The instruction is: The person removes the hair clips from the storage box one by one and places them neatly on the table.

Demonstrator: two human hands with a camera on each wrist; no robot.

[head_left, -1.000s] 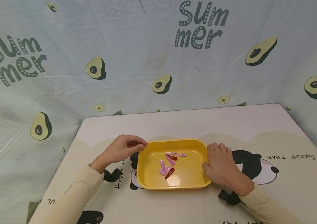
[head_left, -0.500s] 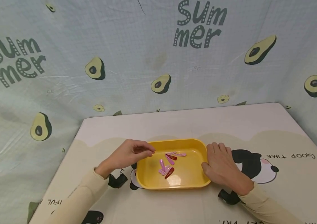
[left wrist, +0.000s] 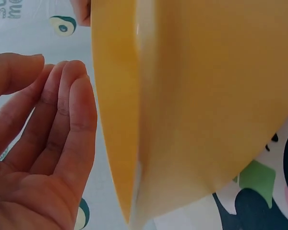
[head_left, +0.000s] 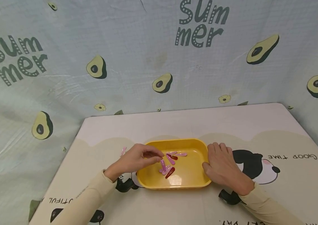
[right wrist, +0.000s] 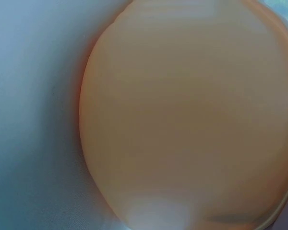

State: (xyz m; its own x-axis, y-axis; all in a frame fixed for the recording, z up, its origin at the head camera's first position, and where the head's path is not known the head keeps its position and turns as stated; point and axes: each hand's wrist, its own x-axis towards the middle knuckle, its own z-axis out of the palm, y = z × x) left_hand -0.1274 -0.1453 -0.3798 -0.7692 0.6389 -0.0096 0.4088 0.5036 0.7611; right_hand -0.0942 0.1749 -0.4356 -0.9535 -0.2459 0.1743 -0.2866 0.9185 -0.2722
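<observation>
A yellow tray (head_left: 187, 178) sits on the table, with several pink and dark red snap hair clips (head_left: 170, 172) lying inside it. My left hand (head_left: 136, 159) hovers over the tray's left side, its fingertips near an upright-lying pink clip (head_left: 163, 165). In the left wrist view the left hand (left wrist: 48, 129) has loosely bent fingers, thumb apart from them, and nothing shows between. With my right hand (head_left: 223, 165) I grip the tray's right rim. The right wrist view shows only a blurred, close pale orange surface. Behind my left hand, a pink hair clip (head_left: 123, 151) lies on the table.
The tabletop (head_left: 288, 125) carries a panda print and lettering. A hanging cloth (head_left: 130, 47) with avocados and "summer" lettering rises behind the table and at its sides.
My left hand has moved right, from the tray's left rim to above its clips. The pink clip on the table has come into sight behind it. My right hand stays put.
</observation>
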